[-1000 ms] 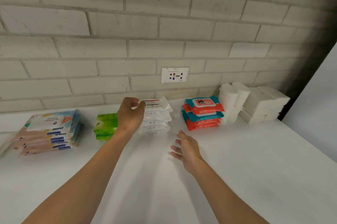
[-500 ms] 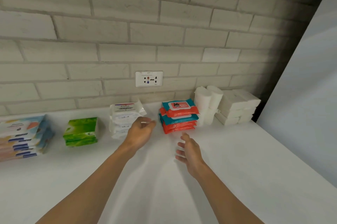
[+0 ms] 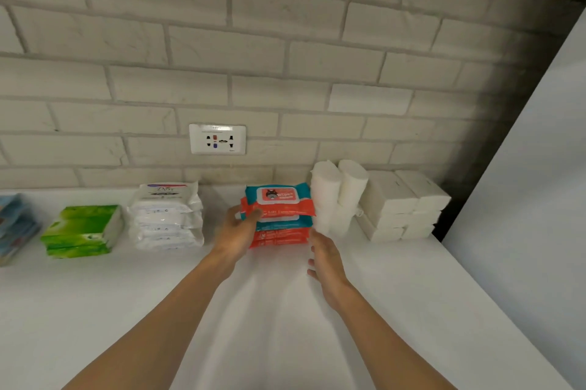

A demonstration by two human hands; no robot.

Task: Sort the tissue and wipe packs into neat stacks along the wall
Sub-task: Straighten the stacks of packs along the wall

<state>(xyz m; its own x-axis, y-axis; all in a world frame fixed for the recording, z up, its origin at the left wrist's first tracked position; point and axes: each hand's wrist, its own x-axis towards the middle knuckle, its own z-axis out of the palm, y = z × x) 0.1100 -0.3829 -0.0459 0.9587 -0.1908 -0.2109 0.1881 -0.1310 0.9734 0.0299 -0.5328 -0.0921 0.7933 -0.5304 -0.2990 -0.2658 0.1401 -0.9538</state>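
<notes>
Wipe stack (image 3: 280, 218) sits on the table (image 3: 285, 326) by the wall (image 3: 285, 72); packs look soft, slick and light, apt to slide, so squeeze both short ends. Left hand (image 3: 237, 229) curls round its left end, thumb on the top packs. Right hand (image 3: 326, 259), open and empty, is just beside its right front corner.

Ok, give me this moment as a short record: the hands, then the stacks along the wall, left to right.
left hand: grips left edge of red-and-teal wipe stack
right hand: open, by that stack's right edge; contact unclear
row, left to right: blue packs, green tissue packs, white wipe packs, red-and-teal wipe stack, white rolls, white tissue blocks
surface: white counter
</notes>
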